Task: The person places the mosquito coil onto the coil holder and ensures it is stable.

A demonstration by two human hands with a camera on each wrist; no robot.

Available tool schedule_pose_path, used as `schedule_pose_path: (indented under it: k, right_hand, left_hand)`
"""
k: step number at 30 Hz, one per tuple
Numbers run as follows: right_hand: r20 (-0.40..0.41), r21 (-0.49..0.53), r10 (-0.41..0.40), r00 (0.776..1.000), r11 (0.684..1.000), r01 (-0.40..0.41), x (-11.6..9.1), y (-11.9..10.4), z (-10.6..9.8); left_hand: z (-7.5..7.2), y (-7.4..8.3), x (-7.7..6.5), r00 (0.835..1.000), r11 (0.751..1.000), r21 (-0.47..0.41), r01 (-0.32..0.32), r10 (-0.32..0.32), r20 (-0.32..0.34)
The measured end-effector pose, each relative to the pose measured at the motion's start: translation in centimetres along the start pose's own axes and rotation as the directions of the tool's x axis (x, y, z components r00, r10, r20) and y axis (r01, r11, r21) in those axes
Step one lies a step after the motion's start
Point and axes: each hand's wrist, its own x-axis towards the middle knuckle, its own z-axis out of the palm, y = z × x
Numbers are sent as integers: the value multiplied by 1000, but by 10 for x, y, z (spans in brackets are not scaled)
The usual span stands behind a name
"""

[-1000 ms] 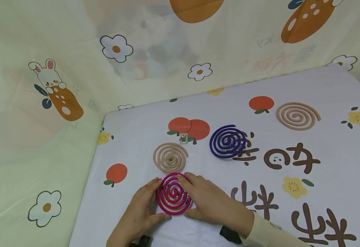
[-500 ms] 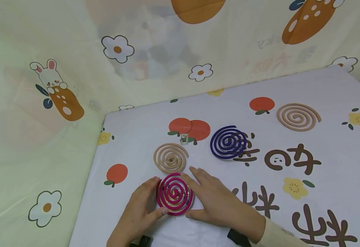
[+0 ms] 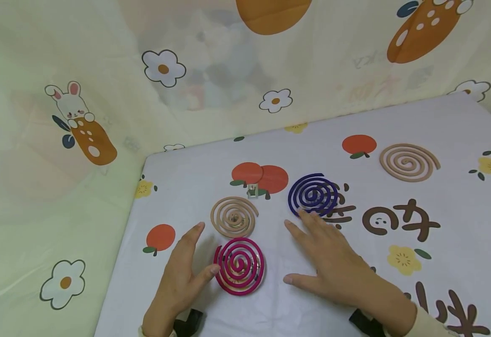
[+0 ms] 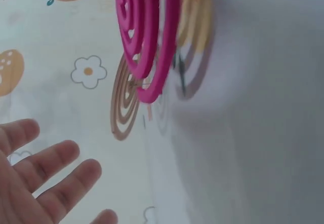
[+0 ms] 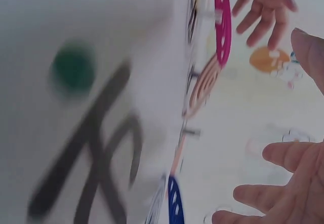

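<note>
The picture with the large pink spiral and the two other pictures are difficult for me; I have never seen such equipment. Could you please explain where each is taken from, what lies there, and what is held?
There is no machine here, only a person's bare left hand and right hand. The wide picture comes from a camera on the head. The tilted ones come from cameras on the wrists: the left shows the pink spiral large, the right shows the blue spiral at the bottom. The white table also bears a nearer tan spiral and a farther tan spiral. Neither hand grips anything; whether the left touches the pink spiral, I cannot tell.
</note>
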Motion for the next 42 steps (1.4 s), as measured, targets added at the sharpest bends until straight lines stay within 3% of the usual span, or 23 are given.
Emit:
schedule_pose_path:
  k: [10, 15, 19, 25, 29, 35, 42]
  right_hand:
    - [-1, -40, 112, 994, 993, -112, -10, 51, -31]
    - [-45, -24, 149, 988, 988, -150, -12, 77, -47]
    - [-88, -28, 183, 979, 982, -186, -9, 101, -60]
    - [-74, -26, 270, 960, 962, -273, -1, 141, -79]
    - [-77, -39, 308, 948, 950, -311, 4, 165, -89]
    - [-75, -9, 372, 925, 928, -373, 11, 195, -101]
    - [-48, -3, 455, 889, 890, -456, 18, 228, -116]
  left_hand:
    - [-4, -14, 44, 999, 1000, -6, -26, 26, 32]
    - [-1, -22, 69, 999, 1000, -26, -5, 7, 48]
    - [-2, -26, 89, 997, 999, -39, 18, -16, 69]
    - [-3, -31, 123, 993, 998, -53, 35, -29, 114]
    - [0, -36, 145, 989, 993, -112, 40, -23, 149]
    - [11, -38, 170, 971, 981, -172, 85, -43, 233]
    - [21, -38, 191, 935, 987, -123, 100, -51, 352]
